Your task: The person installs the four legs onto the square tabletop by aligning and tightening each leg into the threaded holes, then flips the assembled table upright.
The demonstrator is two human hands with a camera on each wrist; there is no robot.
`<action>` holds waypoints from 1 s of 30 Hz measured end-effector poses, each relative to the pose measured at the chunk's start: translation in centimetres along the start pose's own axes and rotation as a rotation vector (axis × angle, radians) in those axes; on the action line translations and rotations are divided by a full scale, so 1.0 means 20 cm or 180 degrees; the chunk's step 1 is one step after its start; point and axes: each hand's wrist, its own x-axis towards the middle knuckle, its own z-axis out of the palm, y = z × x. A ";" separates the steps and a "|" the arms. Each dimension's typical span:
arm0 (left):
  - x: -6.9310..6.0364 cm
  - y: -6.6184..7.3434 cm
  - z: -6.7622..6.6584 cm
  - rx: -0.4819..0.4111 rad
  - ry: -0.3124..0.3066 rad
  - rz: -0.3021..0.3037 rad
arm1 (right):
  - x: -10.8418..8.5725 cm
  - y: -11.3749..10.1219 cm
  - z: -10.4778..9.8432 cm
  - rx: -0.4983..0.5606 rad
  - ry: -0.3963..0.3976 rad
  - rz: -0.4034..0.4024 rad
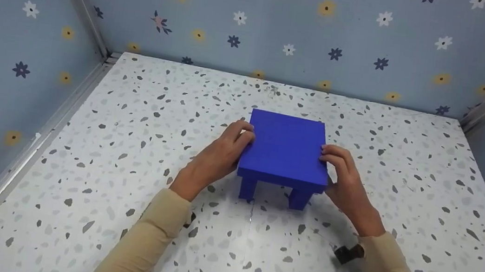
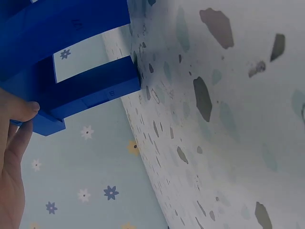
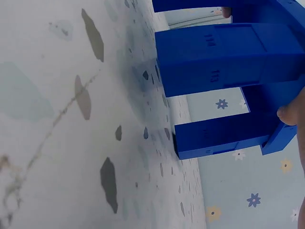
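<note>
A small blue stool (image 1: 285, 146) with a square top stands upright near the middle of the speckled surface, its legs pointing down. My left hand (image 1: 216, 156) grips the left edge of the top, fingertips on the upper side. In the left wrist view, the thumb (image 2: 26, 110) presses under the rim beside a leg (image 2: 100, 86). The opposite edge is held by my right hand (image 1: 350, 185), and its thumb (image 3: 288, 115) shows beneath the top in the right wrist view. Whether every leg touches the surface, I cannot tell.
White terrazzo-patterned surface (image 1: 157, 110) spreads around the stool. Blue flowered panels (image 1: 284, 29) stand behind and at both sides, joined by metal corner posts (image 1: 86, 3). A black strap end (image 1: 348, 254) hangs at the right sleeve.
</note>
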 end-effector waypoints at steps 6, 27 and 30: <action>0.00 -0.01 0.02 -0.0003 0.0011 -0.0001 | -0.02 -0.01 0.01 -0.0071 -0.0025 -0.0002; -0.04 -0.01 0.05 0.0141 -0.0016 -0.0137 | -0.04 -0.01 0.04 -0.0306 -0.0080 -0.0075; -0.05 -0.02 0.07 0.0124 0.0116 -0.0225 | -0.05 -0.01 0.04 -0.0374 -0.0087 -0.0018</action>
